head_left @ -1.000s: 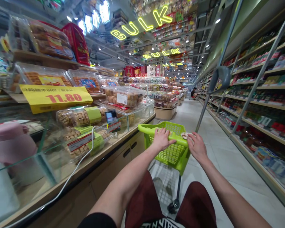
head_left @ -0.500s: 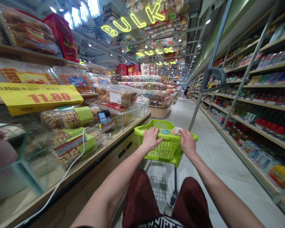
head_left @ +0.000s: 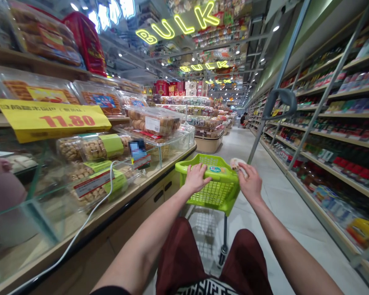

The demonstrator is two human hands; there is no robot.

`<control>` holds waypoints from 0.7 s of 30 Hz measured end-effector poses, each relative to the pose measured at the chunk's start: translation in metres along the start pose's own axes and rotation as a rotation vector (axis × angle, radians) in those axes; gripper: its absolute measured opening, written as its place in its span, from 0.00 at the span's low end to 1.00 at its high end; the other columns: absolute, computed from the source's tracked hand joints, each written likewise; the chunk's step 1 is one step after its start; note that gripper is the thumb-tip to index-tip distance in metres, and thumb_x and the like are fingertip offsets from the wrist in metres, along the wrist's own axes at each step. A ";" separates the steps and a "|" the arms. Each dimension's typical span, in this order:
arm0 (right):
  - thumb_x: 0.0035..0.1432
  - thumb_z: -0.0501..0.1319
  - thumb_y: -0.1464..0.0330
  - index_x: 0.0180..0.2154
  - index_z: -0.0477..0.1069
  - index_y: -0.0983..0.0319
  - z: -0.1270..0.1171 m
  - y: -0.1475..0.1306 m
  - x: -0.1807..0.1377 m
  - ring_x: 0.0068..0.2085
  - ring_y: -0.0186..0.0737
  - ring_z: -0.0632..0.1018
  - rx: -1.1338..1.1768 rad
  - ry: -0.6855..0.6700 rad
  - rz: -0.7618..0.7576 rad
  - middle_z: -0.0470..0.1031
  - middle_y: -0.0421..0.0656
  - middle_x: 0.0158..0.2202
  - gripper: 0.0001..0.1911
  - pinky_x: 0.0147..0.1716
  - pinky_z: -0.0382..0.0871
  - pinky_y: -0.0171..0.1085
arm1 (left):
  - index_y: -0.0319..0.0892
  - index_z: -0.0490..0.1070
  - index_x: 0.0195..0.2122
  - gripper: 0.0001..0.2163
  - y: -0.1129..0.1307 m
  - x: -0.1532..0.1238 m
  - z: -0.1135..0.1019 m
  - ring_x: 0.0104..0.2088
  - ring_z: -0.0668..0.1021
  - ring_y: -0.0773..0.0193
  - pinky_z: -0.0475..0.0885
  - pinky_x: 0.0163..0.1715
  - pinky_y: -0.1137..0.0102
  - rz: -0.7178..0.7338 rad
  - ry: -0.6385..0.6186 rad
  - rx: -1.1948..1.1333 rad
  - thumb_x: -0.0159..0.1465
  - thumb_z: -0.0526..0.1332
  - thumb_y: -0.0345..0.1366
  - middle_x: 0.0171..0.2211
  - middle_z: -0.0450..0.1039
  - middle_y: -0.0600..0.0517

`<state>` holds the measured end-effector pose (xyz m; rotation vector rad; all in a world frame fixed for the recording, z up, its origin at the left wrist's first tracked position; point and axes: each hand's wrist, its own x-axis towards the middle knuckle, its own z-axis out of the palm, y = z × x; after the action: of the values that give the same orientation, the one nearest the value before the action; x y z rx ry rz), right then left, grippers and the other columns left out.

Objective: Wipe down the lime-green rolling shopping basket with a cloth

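In the head view, the cart (head_left: 213,196) is seen on the floor (head_left: 283,229), just ahead of the knees (head_left: 178,250), with the tabletop (head_left: 127,199) near on its left and the shelves (head_left: 335,162) well apart on its right. The cloth (head_left: 238,163), small and pale, is pinched in the right hand (head_left: 251,180) between thumb and fingertips, at the right end of the cart's near rim (head_left: 226,176); whether the rim is touched by it cannot be told. The left hand (head_left: 197,179) is laid over the left part of the same rim, its grip spread, with the fingers fanned across it and the thumb held apart.

By judgement, the step in hand is the rubbing of the rim with the cloth, while the cart is steadied from the left (an oval label (head_left: 215,169) is left uncovered between the two hands). For the next move, the cloth would need to be pressed flat against the rim's right corner and drawn along the edge, without the pinch being loosened. A light counter-hold is also called for from the left hand, since a wheel (head_left: 223,255) is seen below and the cart could be rolled by a firm push; room should be left for the pole (head_left: 284,73) beyond the right hand
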<state>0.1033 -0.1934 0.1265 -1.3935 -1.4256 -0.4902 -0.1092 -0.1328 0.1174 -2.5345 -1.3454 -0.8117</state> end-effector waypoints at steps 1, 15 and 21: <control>0.56 0.50 0.65 0.46 0.68 0.60 -0.006 0.002 -0.001 0.44 0.42 0.70 -0.041 0.012 0.023 0.70 0.47 0.42 0.17 0.45 0.63 0.41 | 0.46 0.56 0.54 0.24 0.000 0.000 0.000 0.55 0.61 0.54 0.49 0.55 0.53 -0.003 0.001 -0.002 0.59 0.52 0.50 0.57 0.57 0.46; 0.55 0.49 0.69 0.46 0.68 0.60 0.015 0.024 -0.018 0.48 0.43 0.69 -0.104 -0.050 -0.076 0.70 0.46 0.46 0.17 0.48 0.63 0.44 | 0.45 0.56 0.54 0.24 -0.001 0.000 0.003 0.54 0.61 0.55 0.50 0.54 0.52 -0.004 0.014 0.013 0.59 0.53 0.50 0.56 0.57 0.45; 0.52 0.49 0.76 0.48 0.67 0.57 0.032 -0.003 -0.026 0.53 0.46 0.65 -0.176 -0.120 -0.225 0.65 0.47 0.52 0.22 0.51 0.57 0.50 | 0.44 0.56 0.54 0.25 -0.006 0.002 0.003 0.54 0.61 0.55 0.49 0.54 0.52 0.019 -0.007 0.004 0.60 0.51 0.51 0.57 0.57 0.45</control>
<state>0.0827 -0.1797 0.0937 -1.4270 -1.6805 -0.7005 -0.1122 -0.1267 0.1154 -2.5456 -1.3216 -0.7959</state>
